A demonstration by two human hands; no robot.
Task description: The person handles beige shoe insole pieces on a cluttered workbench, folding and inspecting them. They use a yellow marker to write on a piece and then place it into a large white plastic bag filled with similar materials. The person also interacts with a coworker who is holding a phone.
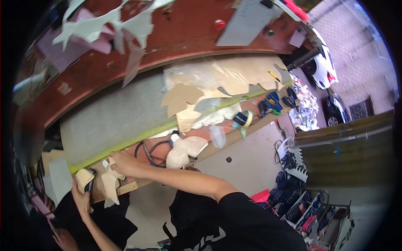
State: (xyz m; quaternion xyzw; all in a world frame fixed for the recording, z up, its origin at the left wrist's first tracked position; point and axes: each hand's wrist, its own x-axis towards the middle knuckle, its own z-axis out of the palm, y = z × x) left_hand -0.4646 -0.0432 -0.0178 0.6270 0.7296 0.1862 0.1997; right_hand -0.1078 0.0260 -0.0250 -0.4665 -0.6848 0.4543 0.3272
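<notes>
A curved beige piece with a dark part at its side is gripped in the left hand, which is held up at the near left end of the workbench, just beyond the corner of the grey board. The right hand is reached across to the pale cut scraps on the wooden ledge; its fingers are bent over them, but whether anything is pinched cannot be told, since the fingertips are small and partly hidden. The lowest scrap is left jutting past the ledge, so it could be knocked to the floor if it were brushed by either wrist. The cream pad is crossed closely by the right forearm, and it might be dragged, or the dark loops beside it snagged, should the arm be pulled back low. Little room is left on the far left, where a co-worker's hand is seen; a bump there could loosen the hold on the beige piece, or part it from its dark side if the two are not fastened.
</notes>
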